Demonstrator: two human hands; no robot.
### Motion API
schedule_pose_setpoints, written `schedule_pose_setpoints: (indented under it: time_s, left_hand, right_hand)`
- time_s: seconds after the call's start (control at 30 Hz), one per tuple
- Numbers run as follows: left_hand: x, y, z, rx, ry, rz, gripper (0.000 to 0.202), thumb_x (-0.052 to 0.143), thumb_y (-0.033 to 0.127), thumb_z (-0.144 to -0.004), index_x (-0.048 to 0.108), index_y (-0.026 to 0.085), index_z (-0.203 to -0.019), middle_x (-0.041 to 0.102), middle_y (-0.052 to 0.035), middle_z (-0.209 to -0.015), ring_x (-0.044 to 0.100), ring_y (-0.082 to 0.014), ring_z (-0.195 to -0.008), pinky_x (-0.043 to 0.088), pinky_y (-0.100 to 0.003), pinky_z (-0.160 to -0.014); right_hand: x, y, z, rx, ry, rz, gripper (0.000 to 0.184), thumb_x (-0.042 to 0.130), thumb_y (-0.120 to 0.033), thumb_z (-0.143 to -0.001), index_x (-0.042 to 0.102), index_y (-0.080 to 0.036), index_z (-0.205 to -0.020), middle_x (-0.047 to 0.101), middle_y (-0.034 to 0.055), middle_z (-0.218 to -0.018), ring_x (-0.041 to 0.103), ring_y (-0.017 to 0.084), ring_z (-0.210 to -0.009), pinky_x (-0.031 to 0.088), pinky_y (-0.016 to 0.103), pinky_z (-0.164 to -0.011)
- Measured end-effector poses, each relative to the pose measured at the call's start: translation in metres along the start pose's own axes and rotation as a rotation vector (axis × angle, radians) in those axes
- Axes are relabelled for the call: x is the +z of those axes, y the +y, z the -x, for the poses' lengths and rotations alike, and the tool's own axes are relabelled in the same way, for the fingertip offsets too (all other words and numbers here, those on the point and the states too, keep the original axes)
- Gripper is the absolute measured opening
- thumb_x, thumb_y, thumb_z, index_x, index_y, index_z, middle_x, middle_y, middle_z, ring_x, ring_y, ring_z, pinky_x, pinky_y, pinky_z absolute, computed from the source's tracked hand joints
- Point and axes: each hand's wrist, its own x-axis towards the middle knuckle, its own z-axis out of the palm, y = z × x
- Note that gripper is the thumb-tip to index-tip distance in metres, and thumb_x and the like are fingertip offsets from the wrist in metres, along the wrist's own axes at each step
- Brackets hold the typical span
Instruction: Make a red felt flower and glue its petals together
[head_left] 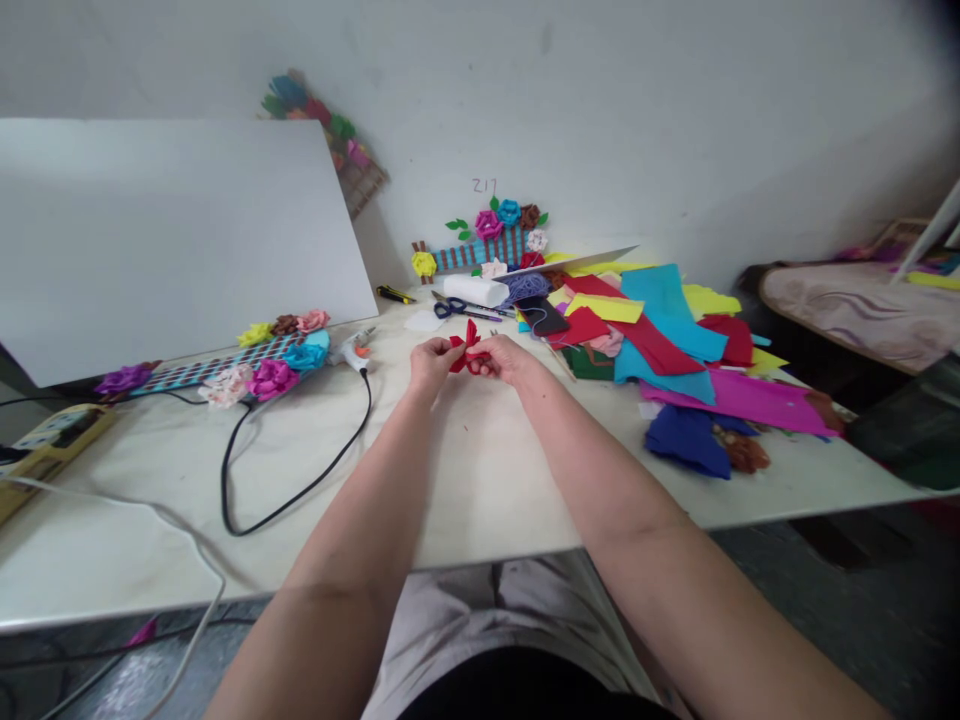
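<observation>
Both my hands meet over the middle of the white table (480, 480). My left hand (430, 362) and my right hand (505, 358) are closed in pinches on a small red felt piece (466, 350), folded with pointed tips sticking up between them. The piece is held just above the tabletop. A hot glue gun (351, 350) lies to the left of my hands, its black cord (300, 480) looping toward me.
A heap of coloured felt sheets (675, 350) covers the right side. Blue scissors (451, 308), a phone (543, 316) and a white roll (475, 290) lie behind my hands. Woven strips with felt flowers (247, 365) lie left, another flower strip (487, 245) at the wall. A white board (172, 230) leans left.
</observation>
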Motion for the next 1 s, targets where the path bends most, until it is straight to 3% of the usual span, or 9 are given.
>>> schedule_pose_setpoints:
  time_s: [0.23, 0.37, 0.53, 1.0]
  left_hand:
    - [0.004, 0.006, 0.003, 0.106, 0.133, -0.303, 0.011, 0.068, 0.024, -0.065, 0.063, 0.016, -0.058, 0.059, 0.0014, -0.055, 0.050, -0.0112, -0.055, 0.037, -0.023, -0.057]
    - [0.006, 0.008, 0.005, 0.119, 0.162, -0.372, 0.010, 0.066, 0.023, -0.067, 0.064, 0.016, -0.060, 0.062, 0.0004, -0.059, 0.052, -0.0121, -0.059, 0.038, -0.024, -0.060]
    - [0.005, 0.011, 0.004, 0.087, 0.182, -0.399, 0.016, 0.066, 0.023, -0.068, 0.059, 0.016, -0.055, 0.054, 0.0029, -0.051, 0.046, -0.0105, -0.052, 0.035, -0.024, -0.055]
    - [0.007, 0.013, 0.006, -0.121, 0.157, 0.127, 0.018, 0.071, 0.018, -0.059, 0.054, 0.016, -0.052, 0.056, 0.0004, -0.046, 0.053, -0.0122, -0.044, 0.042, -0.024, -0.049]
  right_hand:
    - [0.006, -0.003, 0.001, 0.048, 0.054, 0.055, 0.019, 0.052, -0.013, -0.081, 0.060, -0.009, -0.064, 0.061, 0.0042, -0.044, 0.045, 0.005, -0.033, 0.026, 0.015, -0.032]
    - [0.013, -0.003, -0.001, 0.071, 0.089, 0.039, 0.018, 0.051, -0.013, -0.082, 0.059, -0.010, -0.066, 0.062, 0.0050, -0.046, 0.046, 0.006, -0.034, 0.027, 0.016, -0.034]
    - [0.018, -0.003, -0.001, 0.006, 0.130, 0.039, 0.014, 0.054, -0.009, -0.079, 0.059, -0.011, -0.065, 0.061, 0.0026, -0.044, 0.047, 0.006, -0.035, 0.026, 0.016, -0.035]
    - [0.016, 0.001, -0.007, -0.052, 0.101, 0.037, 0.012, 0.059, -0.008, -0.070, 0.058, -0.012, -0.059, 0.062, 0.0036, -0.045, 0.049, 0.008, -0.037, 0.027, 0.018, -0.035]
